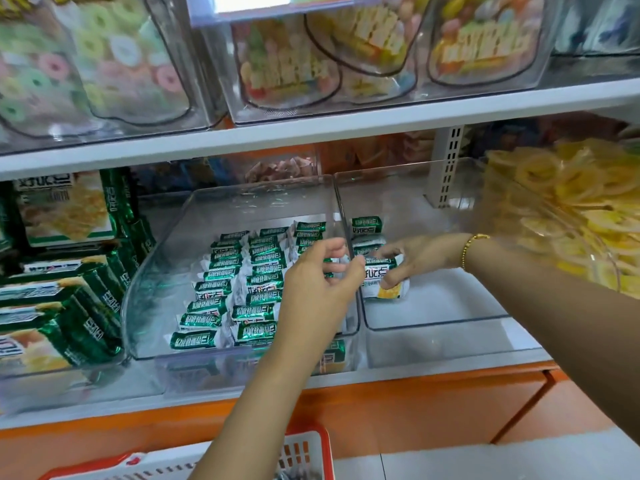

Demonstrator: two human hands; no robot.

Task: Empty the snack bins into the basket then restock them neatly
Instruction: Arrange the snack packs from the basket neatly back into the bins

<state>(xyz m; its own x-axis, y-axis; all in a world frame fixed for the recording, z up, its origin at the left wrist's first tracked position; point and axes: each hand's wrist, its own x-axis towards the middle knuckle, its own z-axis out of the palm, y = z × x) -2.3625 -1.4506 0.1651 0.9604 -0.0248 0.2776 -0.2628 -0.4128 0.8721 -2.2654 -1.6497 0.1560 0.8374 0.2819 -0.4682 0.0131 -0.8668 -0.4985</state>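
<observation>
Left bin (156, 271) holds neat rows of green packets (242, 289). Right bin (450, 299) nearly bare, basket (304, 448) below. Right hand (415, 258) grips one packet (382, 277) just right of the shared wall. Left hand (311, 289) curled over left bin, grasp unclear.

The white lower shelf (138, 408), orange along its front edge, carries four clear bins side by side: left bin (52, 372) of large green packets, middle bin (162, 271) of small green packets, nearly bare right bin (450, 306), and yellow-ring bin (571, 237) at far right.
</observation>
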